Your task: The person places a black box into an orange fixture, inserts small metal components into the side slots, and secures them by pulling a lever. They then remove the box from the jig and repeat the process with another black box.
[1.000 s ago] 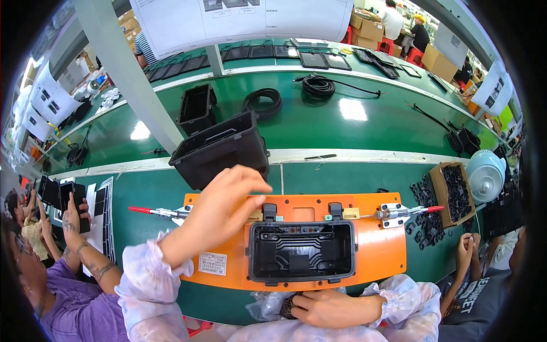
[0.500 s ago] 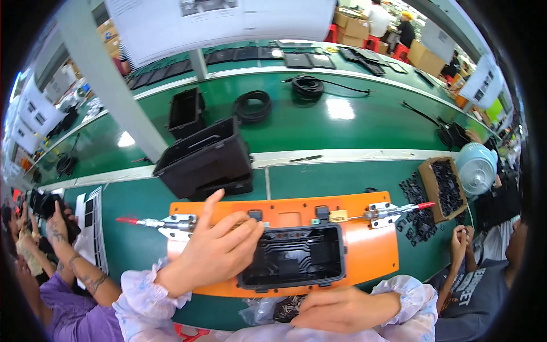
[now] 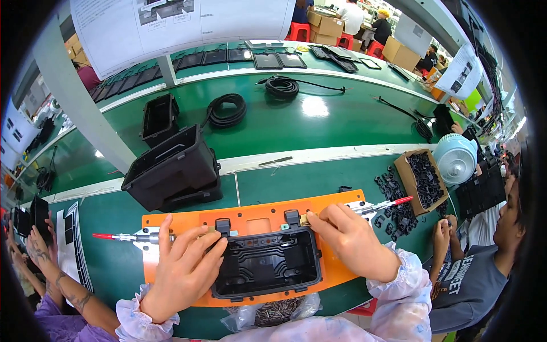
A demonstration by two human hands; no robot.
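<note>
A black plastic box (image 3: 263, 288), open at the top, sits in an orange fixture plate (image 3: 342, 273). Two black hinge tabs stand at its far edge, the left tab (image 3: 223, 226) and the right tab (image 3: 292, 218). My left hand (image 3: 185, 265) is over the plate's left side, one finger raised and the others reaching to a brass block (image 3: 200, 230) beside the left tab. At the right tab, my right hand (image 3: 353, 239) has its fingers bent and closed on another brass block (image 3: 309, 217), mostly covered by them. Toggle clamps with red handles, left (image 3: 111, 236) and right (image 3: 401, 200), flank the plate.
A bag of small metal pins (image 3: 276, 312) lies before the plate. Behind left stand black boxes (image 3: 171, 168). At right are a carton of black clips (image 3: 428, 185), loose clips (image 3: 396, 199) and a blue fan (image 3: 456, 159). Co-workers sit on both sides; coiled cables (image 3: 226, 111) lie behind.
My right hand has risen from the pin bag to the right brass block. My left hand stays by the left hinge tab. The view has swung right, shifting the scene left.
</note>
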